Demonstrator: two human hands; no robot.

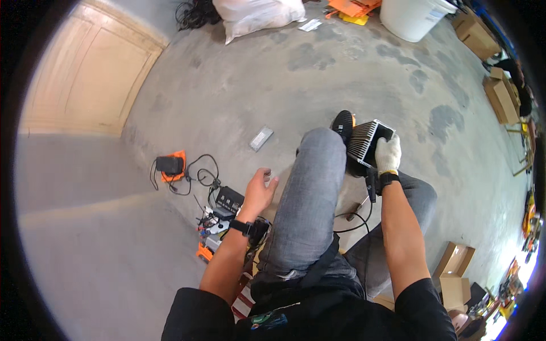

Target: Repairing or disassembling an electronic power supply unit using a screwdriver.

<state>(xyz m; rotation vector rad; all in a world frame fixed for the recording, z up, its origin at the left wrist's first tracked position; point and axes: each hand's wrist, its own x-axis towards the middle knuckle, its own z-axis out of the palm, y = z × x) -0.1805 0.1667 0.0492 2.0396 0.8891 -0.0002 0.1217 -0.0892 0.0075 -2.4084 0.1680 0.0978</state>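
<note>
My right hand [388,154], in a white work glove, grips the right-hand side of a finned metal housing [359,141]. The housing is box-shaped, with silver ribs and a dark hollow inside, and sits beside my shoe between my legs. Below my right wrist is a black cylindrical piece [371,186] with a black cable; whether it joins the housing I cannot tell. My bare left hand [260,192] hovers left of my knee, holding nothing, thumb apart from the loosely bent fingers. Beyond it, a flat silver-grey block [261,138] lies on the floor.
Left of my left hand are a black box [230,199], tangled cables and tools, with a black adapter [170,165] on something orange. A wooden door [94,68] is far left. A white bag [259,17] and white bucket [414,18] stand at the back; cardboard boxes [501,96] line the right.
</note>
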